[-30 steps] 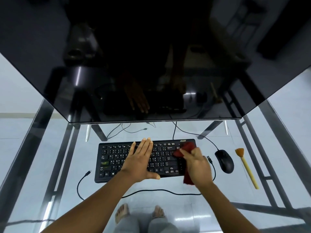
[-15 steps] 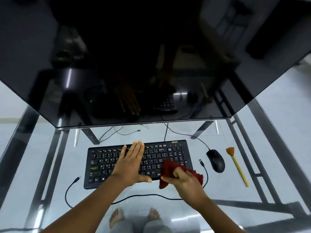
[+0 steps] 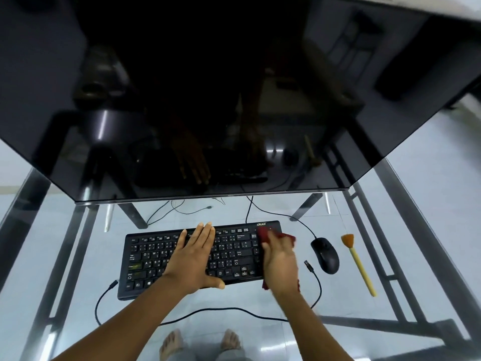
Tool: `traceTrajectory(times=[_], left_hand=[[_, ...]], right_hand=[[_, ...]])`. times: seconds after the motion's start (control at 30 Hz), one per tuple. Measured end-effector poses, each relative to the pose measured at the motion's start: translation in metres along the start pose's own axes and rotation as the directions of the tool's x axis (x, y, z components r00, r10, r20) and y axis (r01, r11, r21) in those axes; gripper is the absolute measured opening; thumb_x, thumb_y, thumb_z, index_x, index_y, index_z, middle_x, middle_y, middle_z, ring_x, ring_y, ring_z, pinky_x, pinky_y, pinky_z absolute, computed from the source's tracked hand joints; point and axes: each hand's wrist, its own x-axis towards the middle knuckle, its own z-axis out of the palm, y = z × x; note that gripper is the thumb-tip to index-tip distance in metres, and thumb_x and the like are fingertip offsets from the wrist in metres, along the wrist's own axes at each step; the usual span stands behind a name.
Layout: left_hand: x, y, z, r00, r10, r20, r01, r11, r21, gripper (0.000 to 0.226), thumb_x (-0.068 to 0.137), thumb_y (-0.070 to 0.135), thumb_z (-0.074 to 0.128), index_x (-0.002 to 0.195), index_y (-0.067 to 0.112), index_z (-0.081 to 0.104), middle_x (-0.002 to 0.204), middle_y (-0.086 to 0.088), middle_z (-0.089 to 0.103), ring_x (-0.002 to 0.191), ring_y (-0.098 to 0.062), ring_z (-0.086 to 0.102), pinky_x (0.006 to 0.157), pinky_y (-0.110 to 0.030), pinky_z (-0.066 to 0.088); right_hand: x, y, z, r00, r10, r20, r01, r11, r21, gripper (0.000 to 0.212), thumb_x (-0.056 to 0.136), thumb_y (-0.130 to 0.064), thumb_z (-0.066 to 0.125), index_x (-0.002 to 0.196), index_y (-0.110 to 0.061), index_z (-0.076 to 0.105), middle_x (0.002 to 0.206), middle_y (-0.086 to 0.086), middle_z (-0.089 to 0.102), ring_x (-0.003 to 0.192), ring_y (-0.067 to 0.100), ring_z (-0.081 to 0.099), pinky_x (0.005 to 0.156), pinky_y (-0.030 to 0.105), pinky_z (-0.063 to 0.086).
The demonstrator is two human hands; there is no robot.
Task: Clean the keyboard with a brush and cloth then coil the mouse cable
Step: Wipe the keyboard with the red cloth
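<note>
On the glass desk (image 3: 78,256), near side of the monitor (image 3: 208,100), the black keyboard (image 3: 161,256) lies w/ the L hand (image 3: 194,259) flat on its middle keys, fingers straight, holding nothing. R hand (image 3: 279,261), blurred, grips the red cloth (image 3: 264,234) on the keyboard's right end. Mouse (image 3: 325,255) sits just right of it, brush (image 3: 358,261) further right. 1 loose cable (image 3: 221,310) curves along the near side.

Motion-blurred right hand (image 3: 279,259), red cloth (image 3: 264,234) mostly beneath it; middle of keyboard (image 3: 153,256) under left hand (image 3: 194,259).
</note>
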Motion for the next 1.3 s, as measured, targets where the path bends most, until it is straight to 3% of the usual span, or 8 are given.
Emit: traceTrajectory(times=[0.1,0.23,0.4,0.53,0.83,1.0,1.17,1.3], left_hand=[[-0.001,0.000,-0.001,1.000,0.008,-0.003,-0.008,1.000,-0.008,0.133,0.062,0.087,0.050,0.143,0.014,-0.026,0.157,-0.001,-0.025,0.143,-0.018,-0.027,0.118,-0.045,-0.013],[-0.002,0.000,-0.004,1.000,0.018,0.010,-0.018,1.000,0.002,0.132,0.063,0.087,0.050,0.150,0.013,-0.018,0.158,-0.001,-0.024,0.143,-0.018,-0.026,0.117,-0.045,-0.013],[-0.002,0.000,-0.004,1.000,0.010,0.005,-0.010,1.000,0.004,0.133,0.063,0.087,0.050,0.150,0.012,-0.017,0.158,-0.002,-0.024,0.144,-0.019,-0.025,0.118,-0.046,-0.012],[-0.001,0.000,-0.003,1.000,0.012,0.015,-0.012,1.000,0.024,0.133,0.063,0.088,0.047,0.150,0.012,-0.018,0.158,-0.002,-0.024,0.144,-0.019,-0.026,0.118,-0.047,-0.011],[-0.001,-0.001,-0.002,1.000,0.012,0.011,-0.012,1.000,0.025,0.133,0.063,0.088,0.046,0.147,0.012,-0.022,0.157,-0.002,-0.027,0.143,-0.019,-0.027,0.119,-0.047,-0.010],[-0.002,0.000,-0.001,1.000,0.015,-0.007,-0.014,1.000,0.017,0.131,0.065,0.087,0.048,0.145,0.011,-0.025,0.156,-0.003,-0.029,0.142,-0.019,-0.028,0.117,-0.047,-0.013],[-0.001,-0.002,0.000,1.000,0.021,-0.012,-0.021,1.000,0.014,0.131,0.065,0.087,0.048,0.144,0.012,-0.025,0.156,-0.003,-0.028,0.142,-0.019,-0.028,0.117,-0.046,-0.014],[-0.002,-0.001,-0.001,1.000,0.020,-0.009,-0.020,1.000,0.010,0.131,0.065,0.087,0.048,0.142,0.012,-0.027,0.156,-0.003,-0.028,0.142,-0.019,-0.029,0.117,-0.046,-0.014]], right_hand=[[0.007,-0.002,0.005,0.923,-0.337,0.186,0.366,0.918,-0.152,0.035,0.093,-0.030,0.047,0.120,-0.020,0.066,0.093,0.006,0.059,0.060,0.024,0.062,0.056,0.034,0.059],[0.046,0.012,-0.005,0.999,0.010,0.040,-0.003,0.984,-0.177,0.035,0.100,-0.022,0.043,0.133,-0.030,0.053,0.115,0.010,0.052,0.078,0.033,0.066,0.076,0.039,0.057],[0.019,-0.004,0.015,0.916,-0.333,0.225,0.373,0.912,-0.170,0.035,0.094,-0.029,0.048,0.126,-0.023,0.063,0.094,0.007,0.057,0.056,0.027,0.060,0.052,0.036,0.059],[0.044,0.005,0.000,1.000,0.008,0.013,-0.005,0.980,-0.197,0.032,0.101,-0.030,0.042,0.129,-0.027,0.058,0.114,0.010,0.055,0.073,0.033,0.067,0.070,0.038,0.058],[0.048,0.007,0.007,1.000,-0.010,0.027,0.016,0.975,-0.220,0.032,0.101,-0.037,0.038,0.126,-0.035,0.058,0.110,0.005,0.054,0.077,0.029,0.064,0.075,0.034,0.056],[0.011,-0.007,0.006,0.883,-0.404,0.239,0.441,0.889,-0.127,0.031,0.089,-0.037,0.057,0.117,-0.029,0.067,0.085,0.001,0.060,0.055,0.020,0.059,0.047,0.030,0.057],[0.026,0.021,0.000,0.994,-0.103,-0.036,0.097,0.987,-0.129,0.038,0.096,-0.044,0.032,0.122,-0.032,0.058,0.099,0.007,0.060,0.065,0.030,0.066,0.059,0.039,0.058],[-0.003,0.004,0.019,0.860,-0.460,0.223,0.507,0.823,-0.256,0.038,0.090,-0.033,0.055,0.128,-0.037,0.058,0.087,-0.001,0.052,0.072,0.021,0.052,0.063,0.031,0.045]])
